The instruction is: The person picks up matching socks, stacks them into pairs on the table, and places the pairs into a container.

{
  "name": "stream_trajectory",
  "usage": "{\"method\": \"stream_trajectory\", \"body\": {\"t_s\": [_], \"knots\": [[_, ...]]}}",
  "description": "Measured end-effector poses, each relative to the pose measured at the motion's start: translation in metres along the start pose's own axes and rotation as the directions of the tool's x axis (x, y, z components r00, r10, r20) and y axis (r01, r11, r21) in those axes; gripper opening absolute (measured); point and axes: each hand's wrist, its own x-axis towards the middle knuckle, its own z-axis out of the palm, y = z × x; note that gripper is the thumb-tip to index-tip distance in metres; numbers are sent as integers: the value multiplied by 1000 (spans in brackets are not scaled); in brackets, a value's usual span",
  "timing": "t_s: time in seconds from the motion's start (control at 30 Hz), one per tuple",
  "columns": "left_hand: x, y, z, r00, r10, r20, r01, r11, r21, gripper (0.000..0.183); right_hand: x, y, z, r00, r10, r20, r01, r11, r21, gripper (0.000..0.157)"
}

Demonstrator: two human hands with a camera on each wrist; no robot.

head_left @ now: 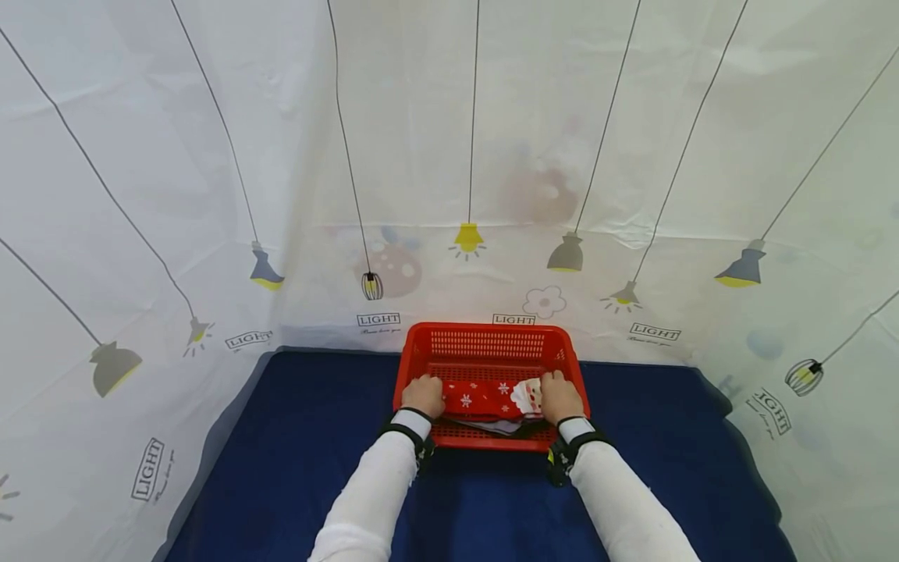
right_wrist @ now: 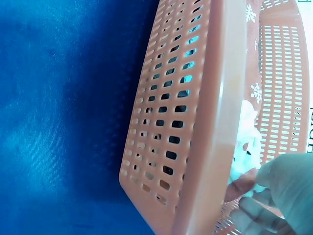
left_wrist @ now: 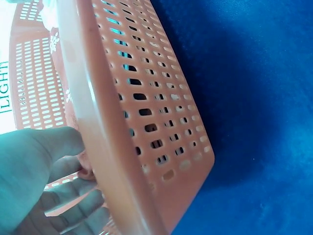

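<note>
A red Christmas sock [head_left: 481, 399] with white snowflakes and a Santa face lies stretched sideways inside a red plastic basket [head_left: 492, 442]. My left hand [head_left: 424, 395] pinches its left end, just inside the basket's near-left corner. At the Santa-face end, my right hand [head_left: 560, 397] grips the fabric between thumb and fingers. The right wrist view shows the white beard part [right_wrist: 248, 139] beside those fingers. Under the sock lie grey and dark cloths [head_left: 502, 427], mostly covered. Both hands are behind the near rim in the wrist views.
The basket stands on a dark blue table cover [head_left: 330, 437], close to its back edge. Behind and on both sides hangs a pale sheet [head_left: 435, 140] printed with lamps. Perforated basket walls [left_wrist: 142, 93] rise around the cloths.
</note>
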Motion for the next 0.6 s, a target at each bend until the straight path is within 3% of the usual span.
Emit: {"method": "stream_trajectory", "body": {"t_s": [0.27,0.6], "knots": [[-1,-2,1,1000,-6,15,7,1000,-19,19,-2,1,-9,993,24,113,-19,999,-41,18],[-5,-1,-9,999,48,1,-48,999,-16,24,2,3,-26,989,-51,137,59,997,-58,23]]}}
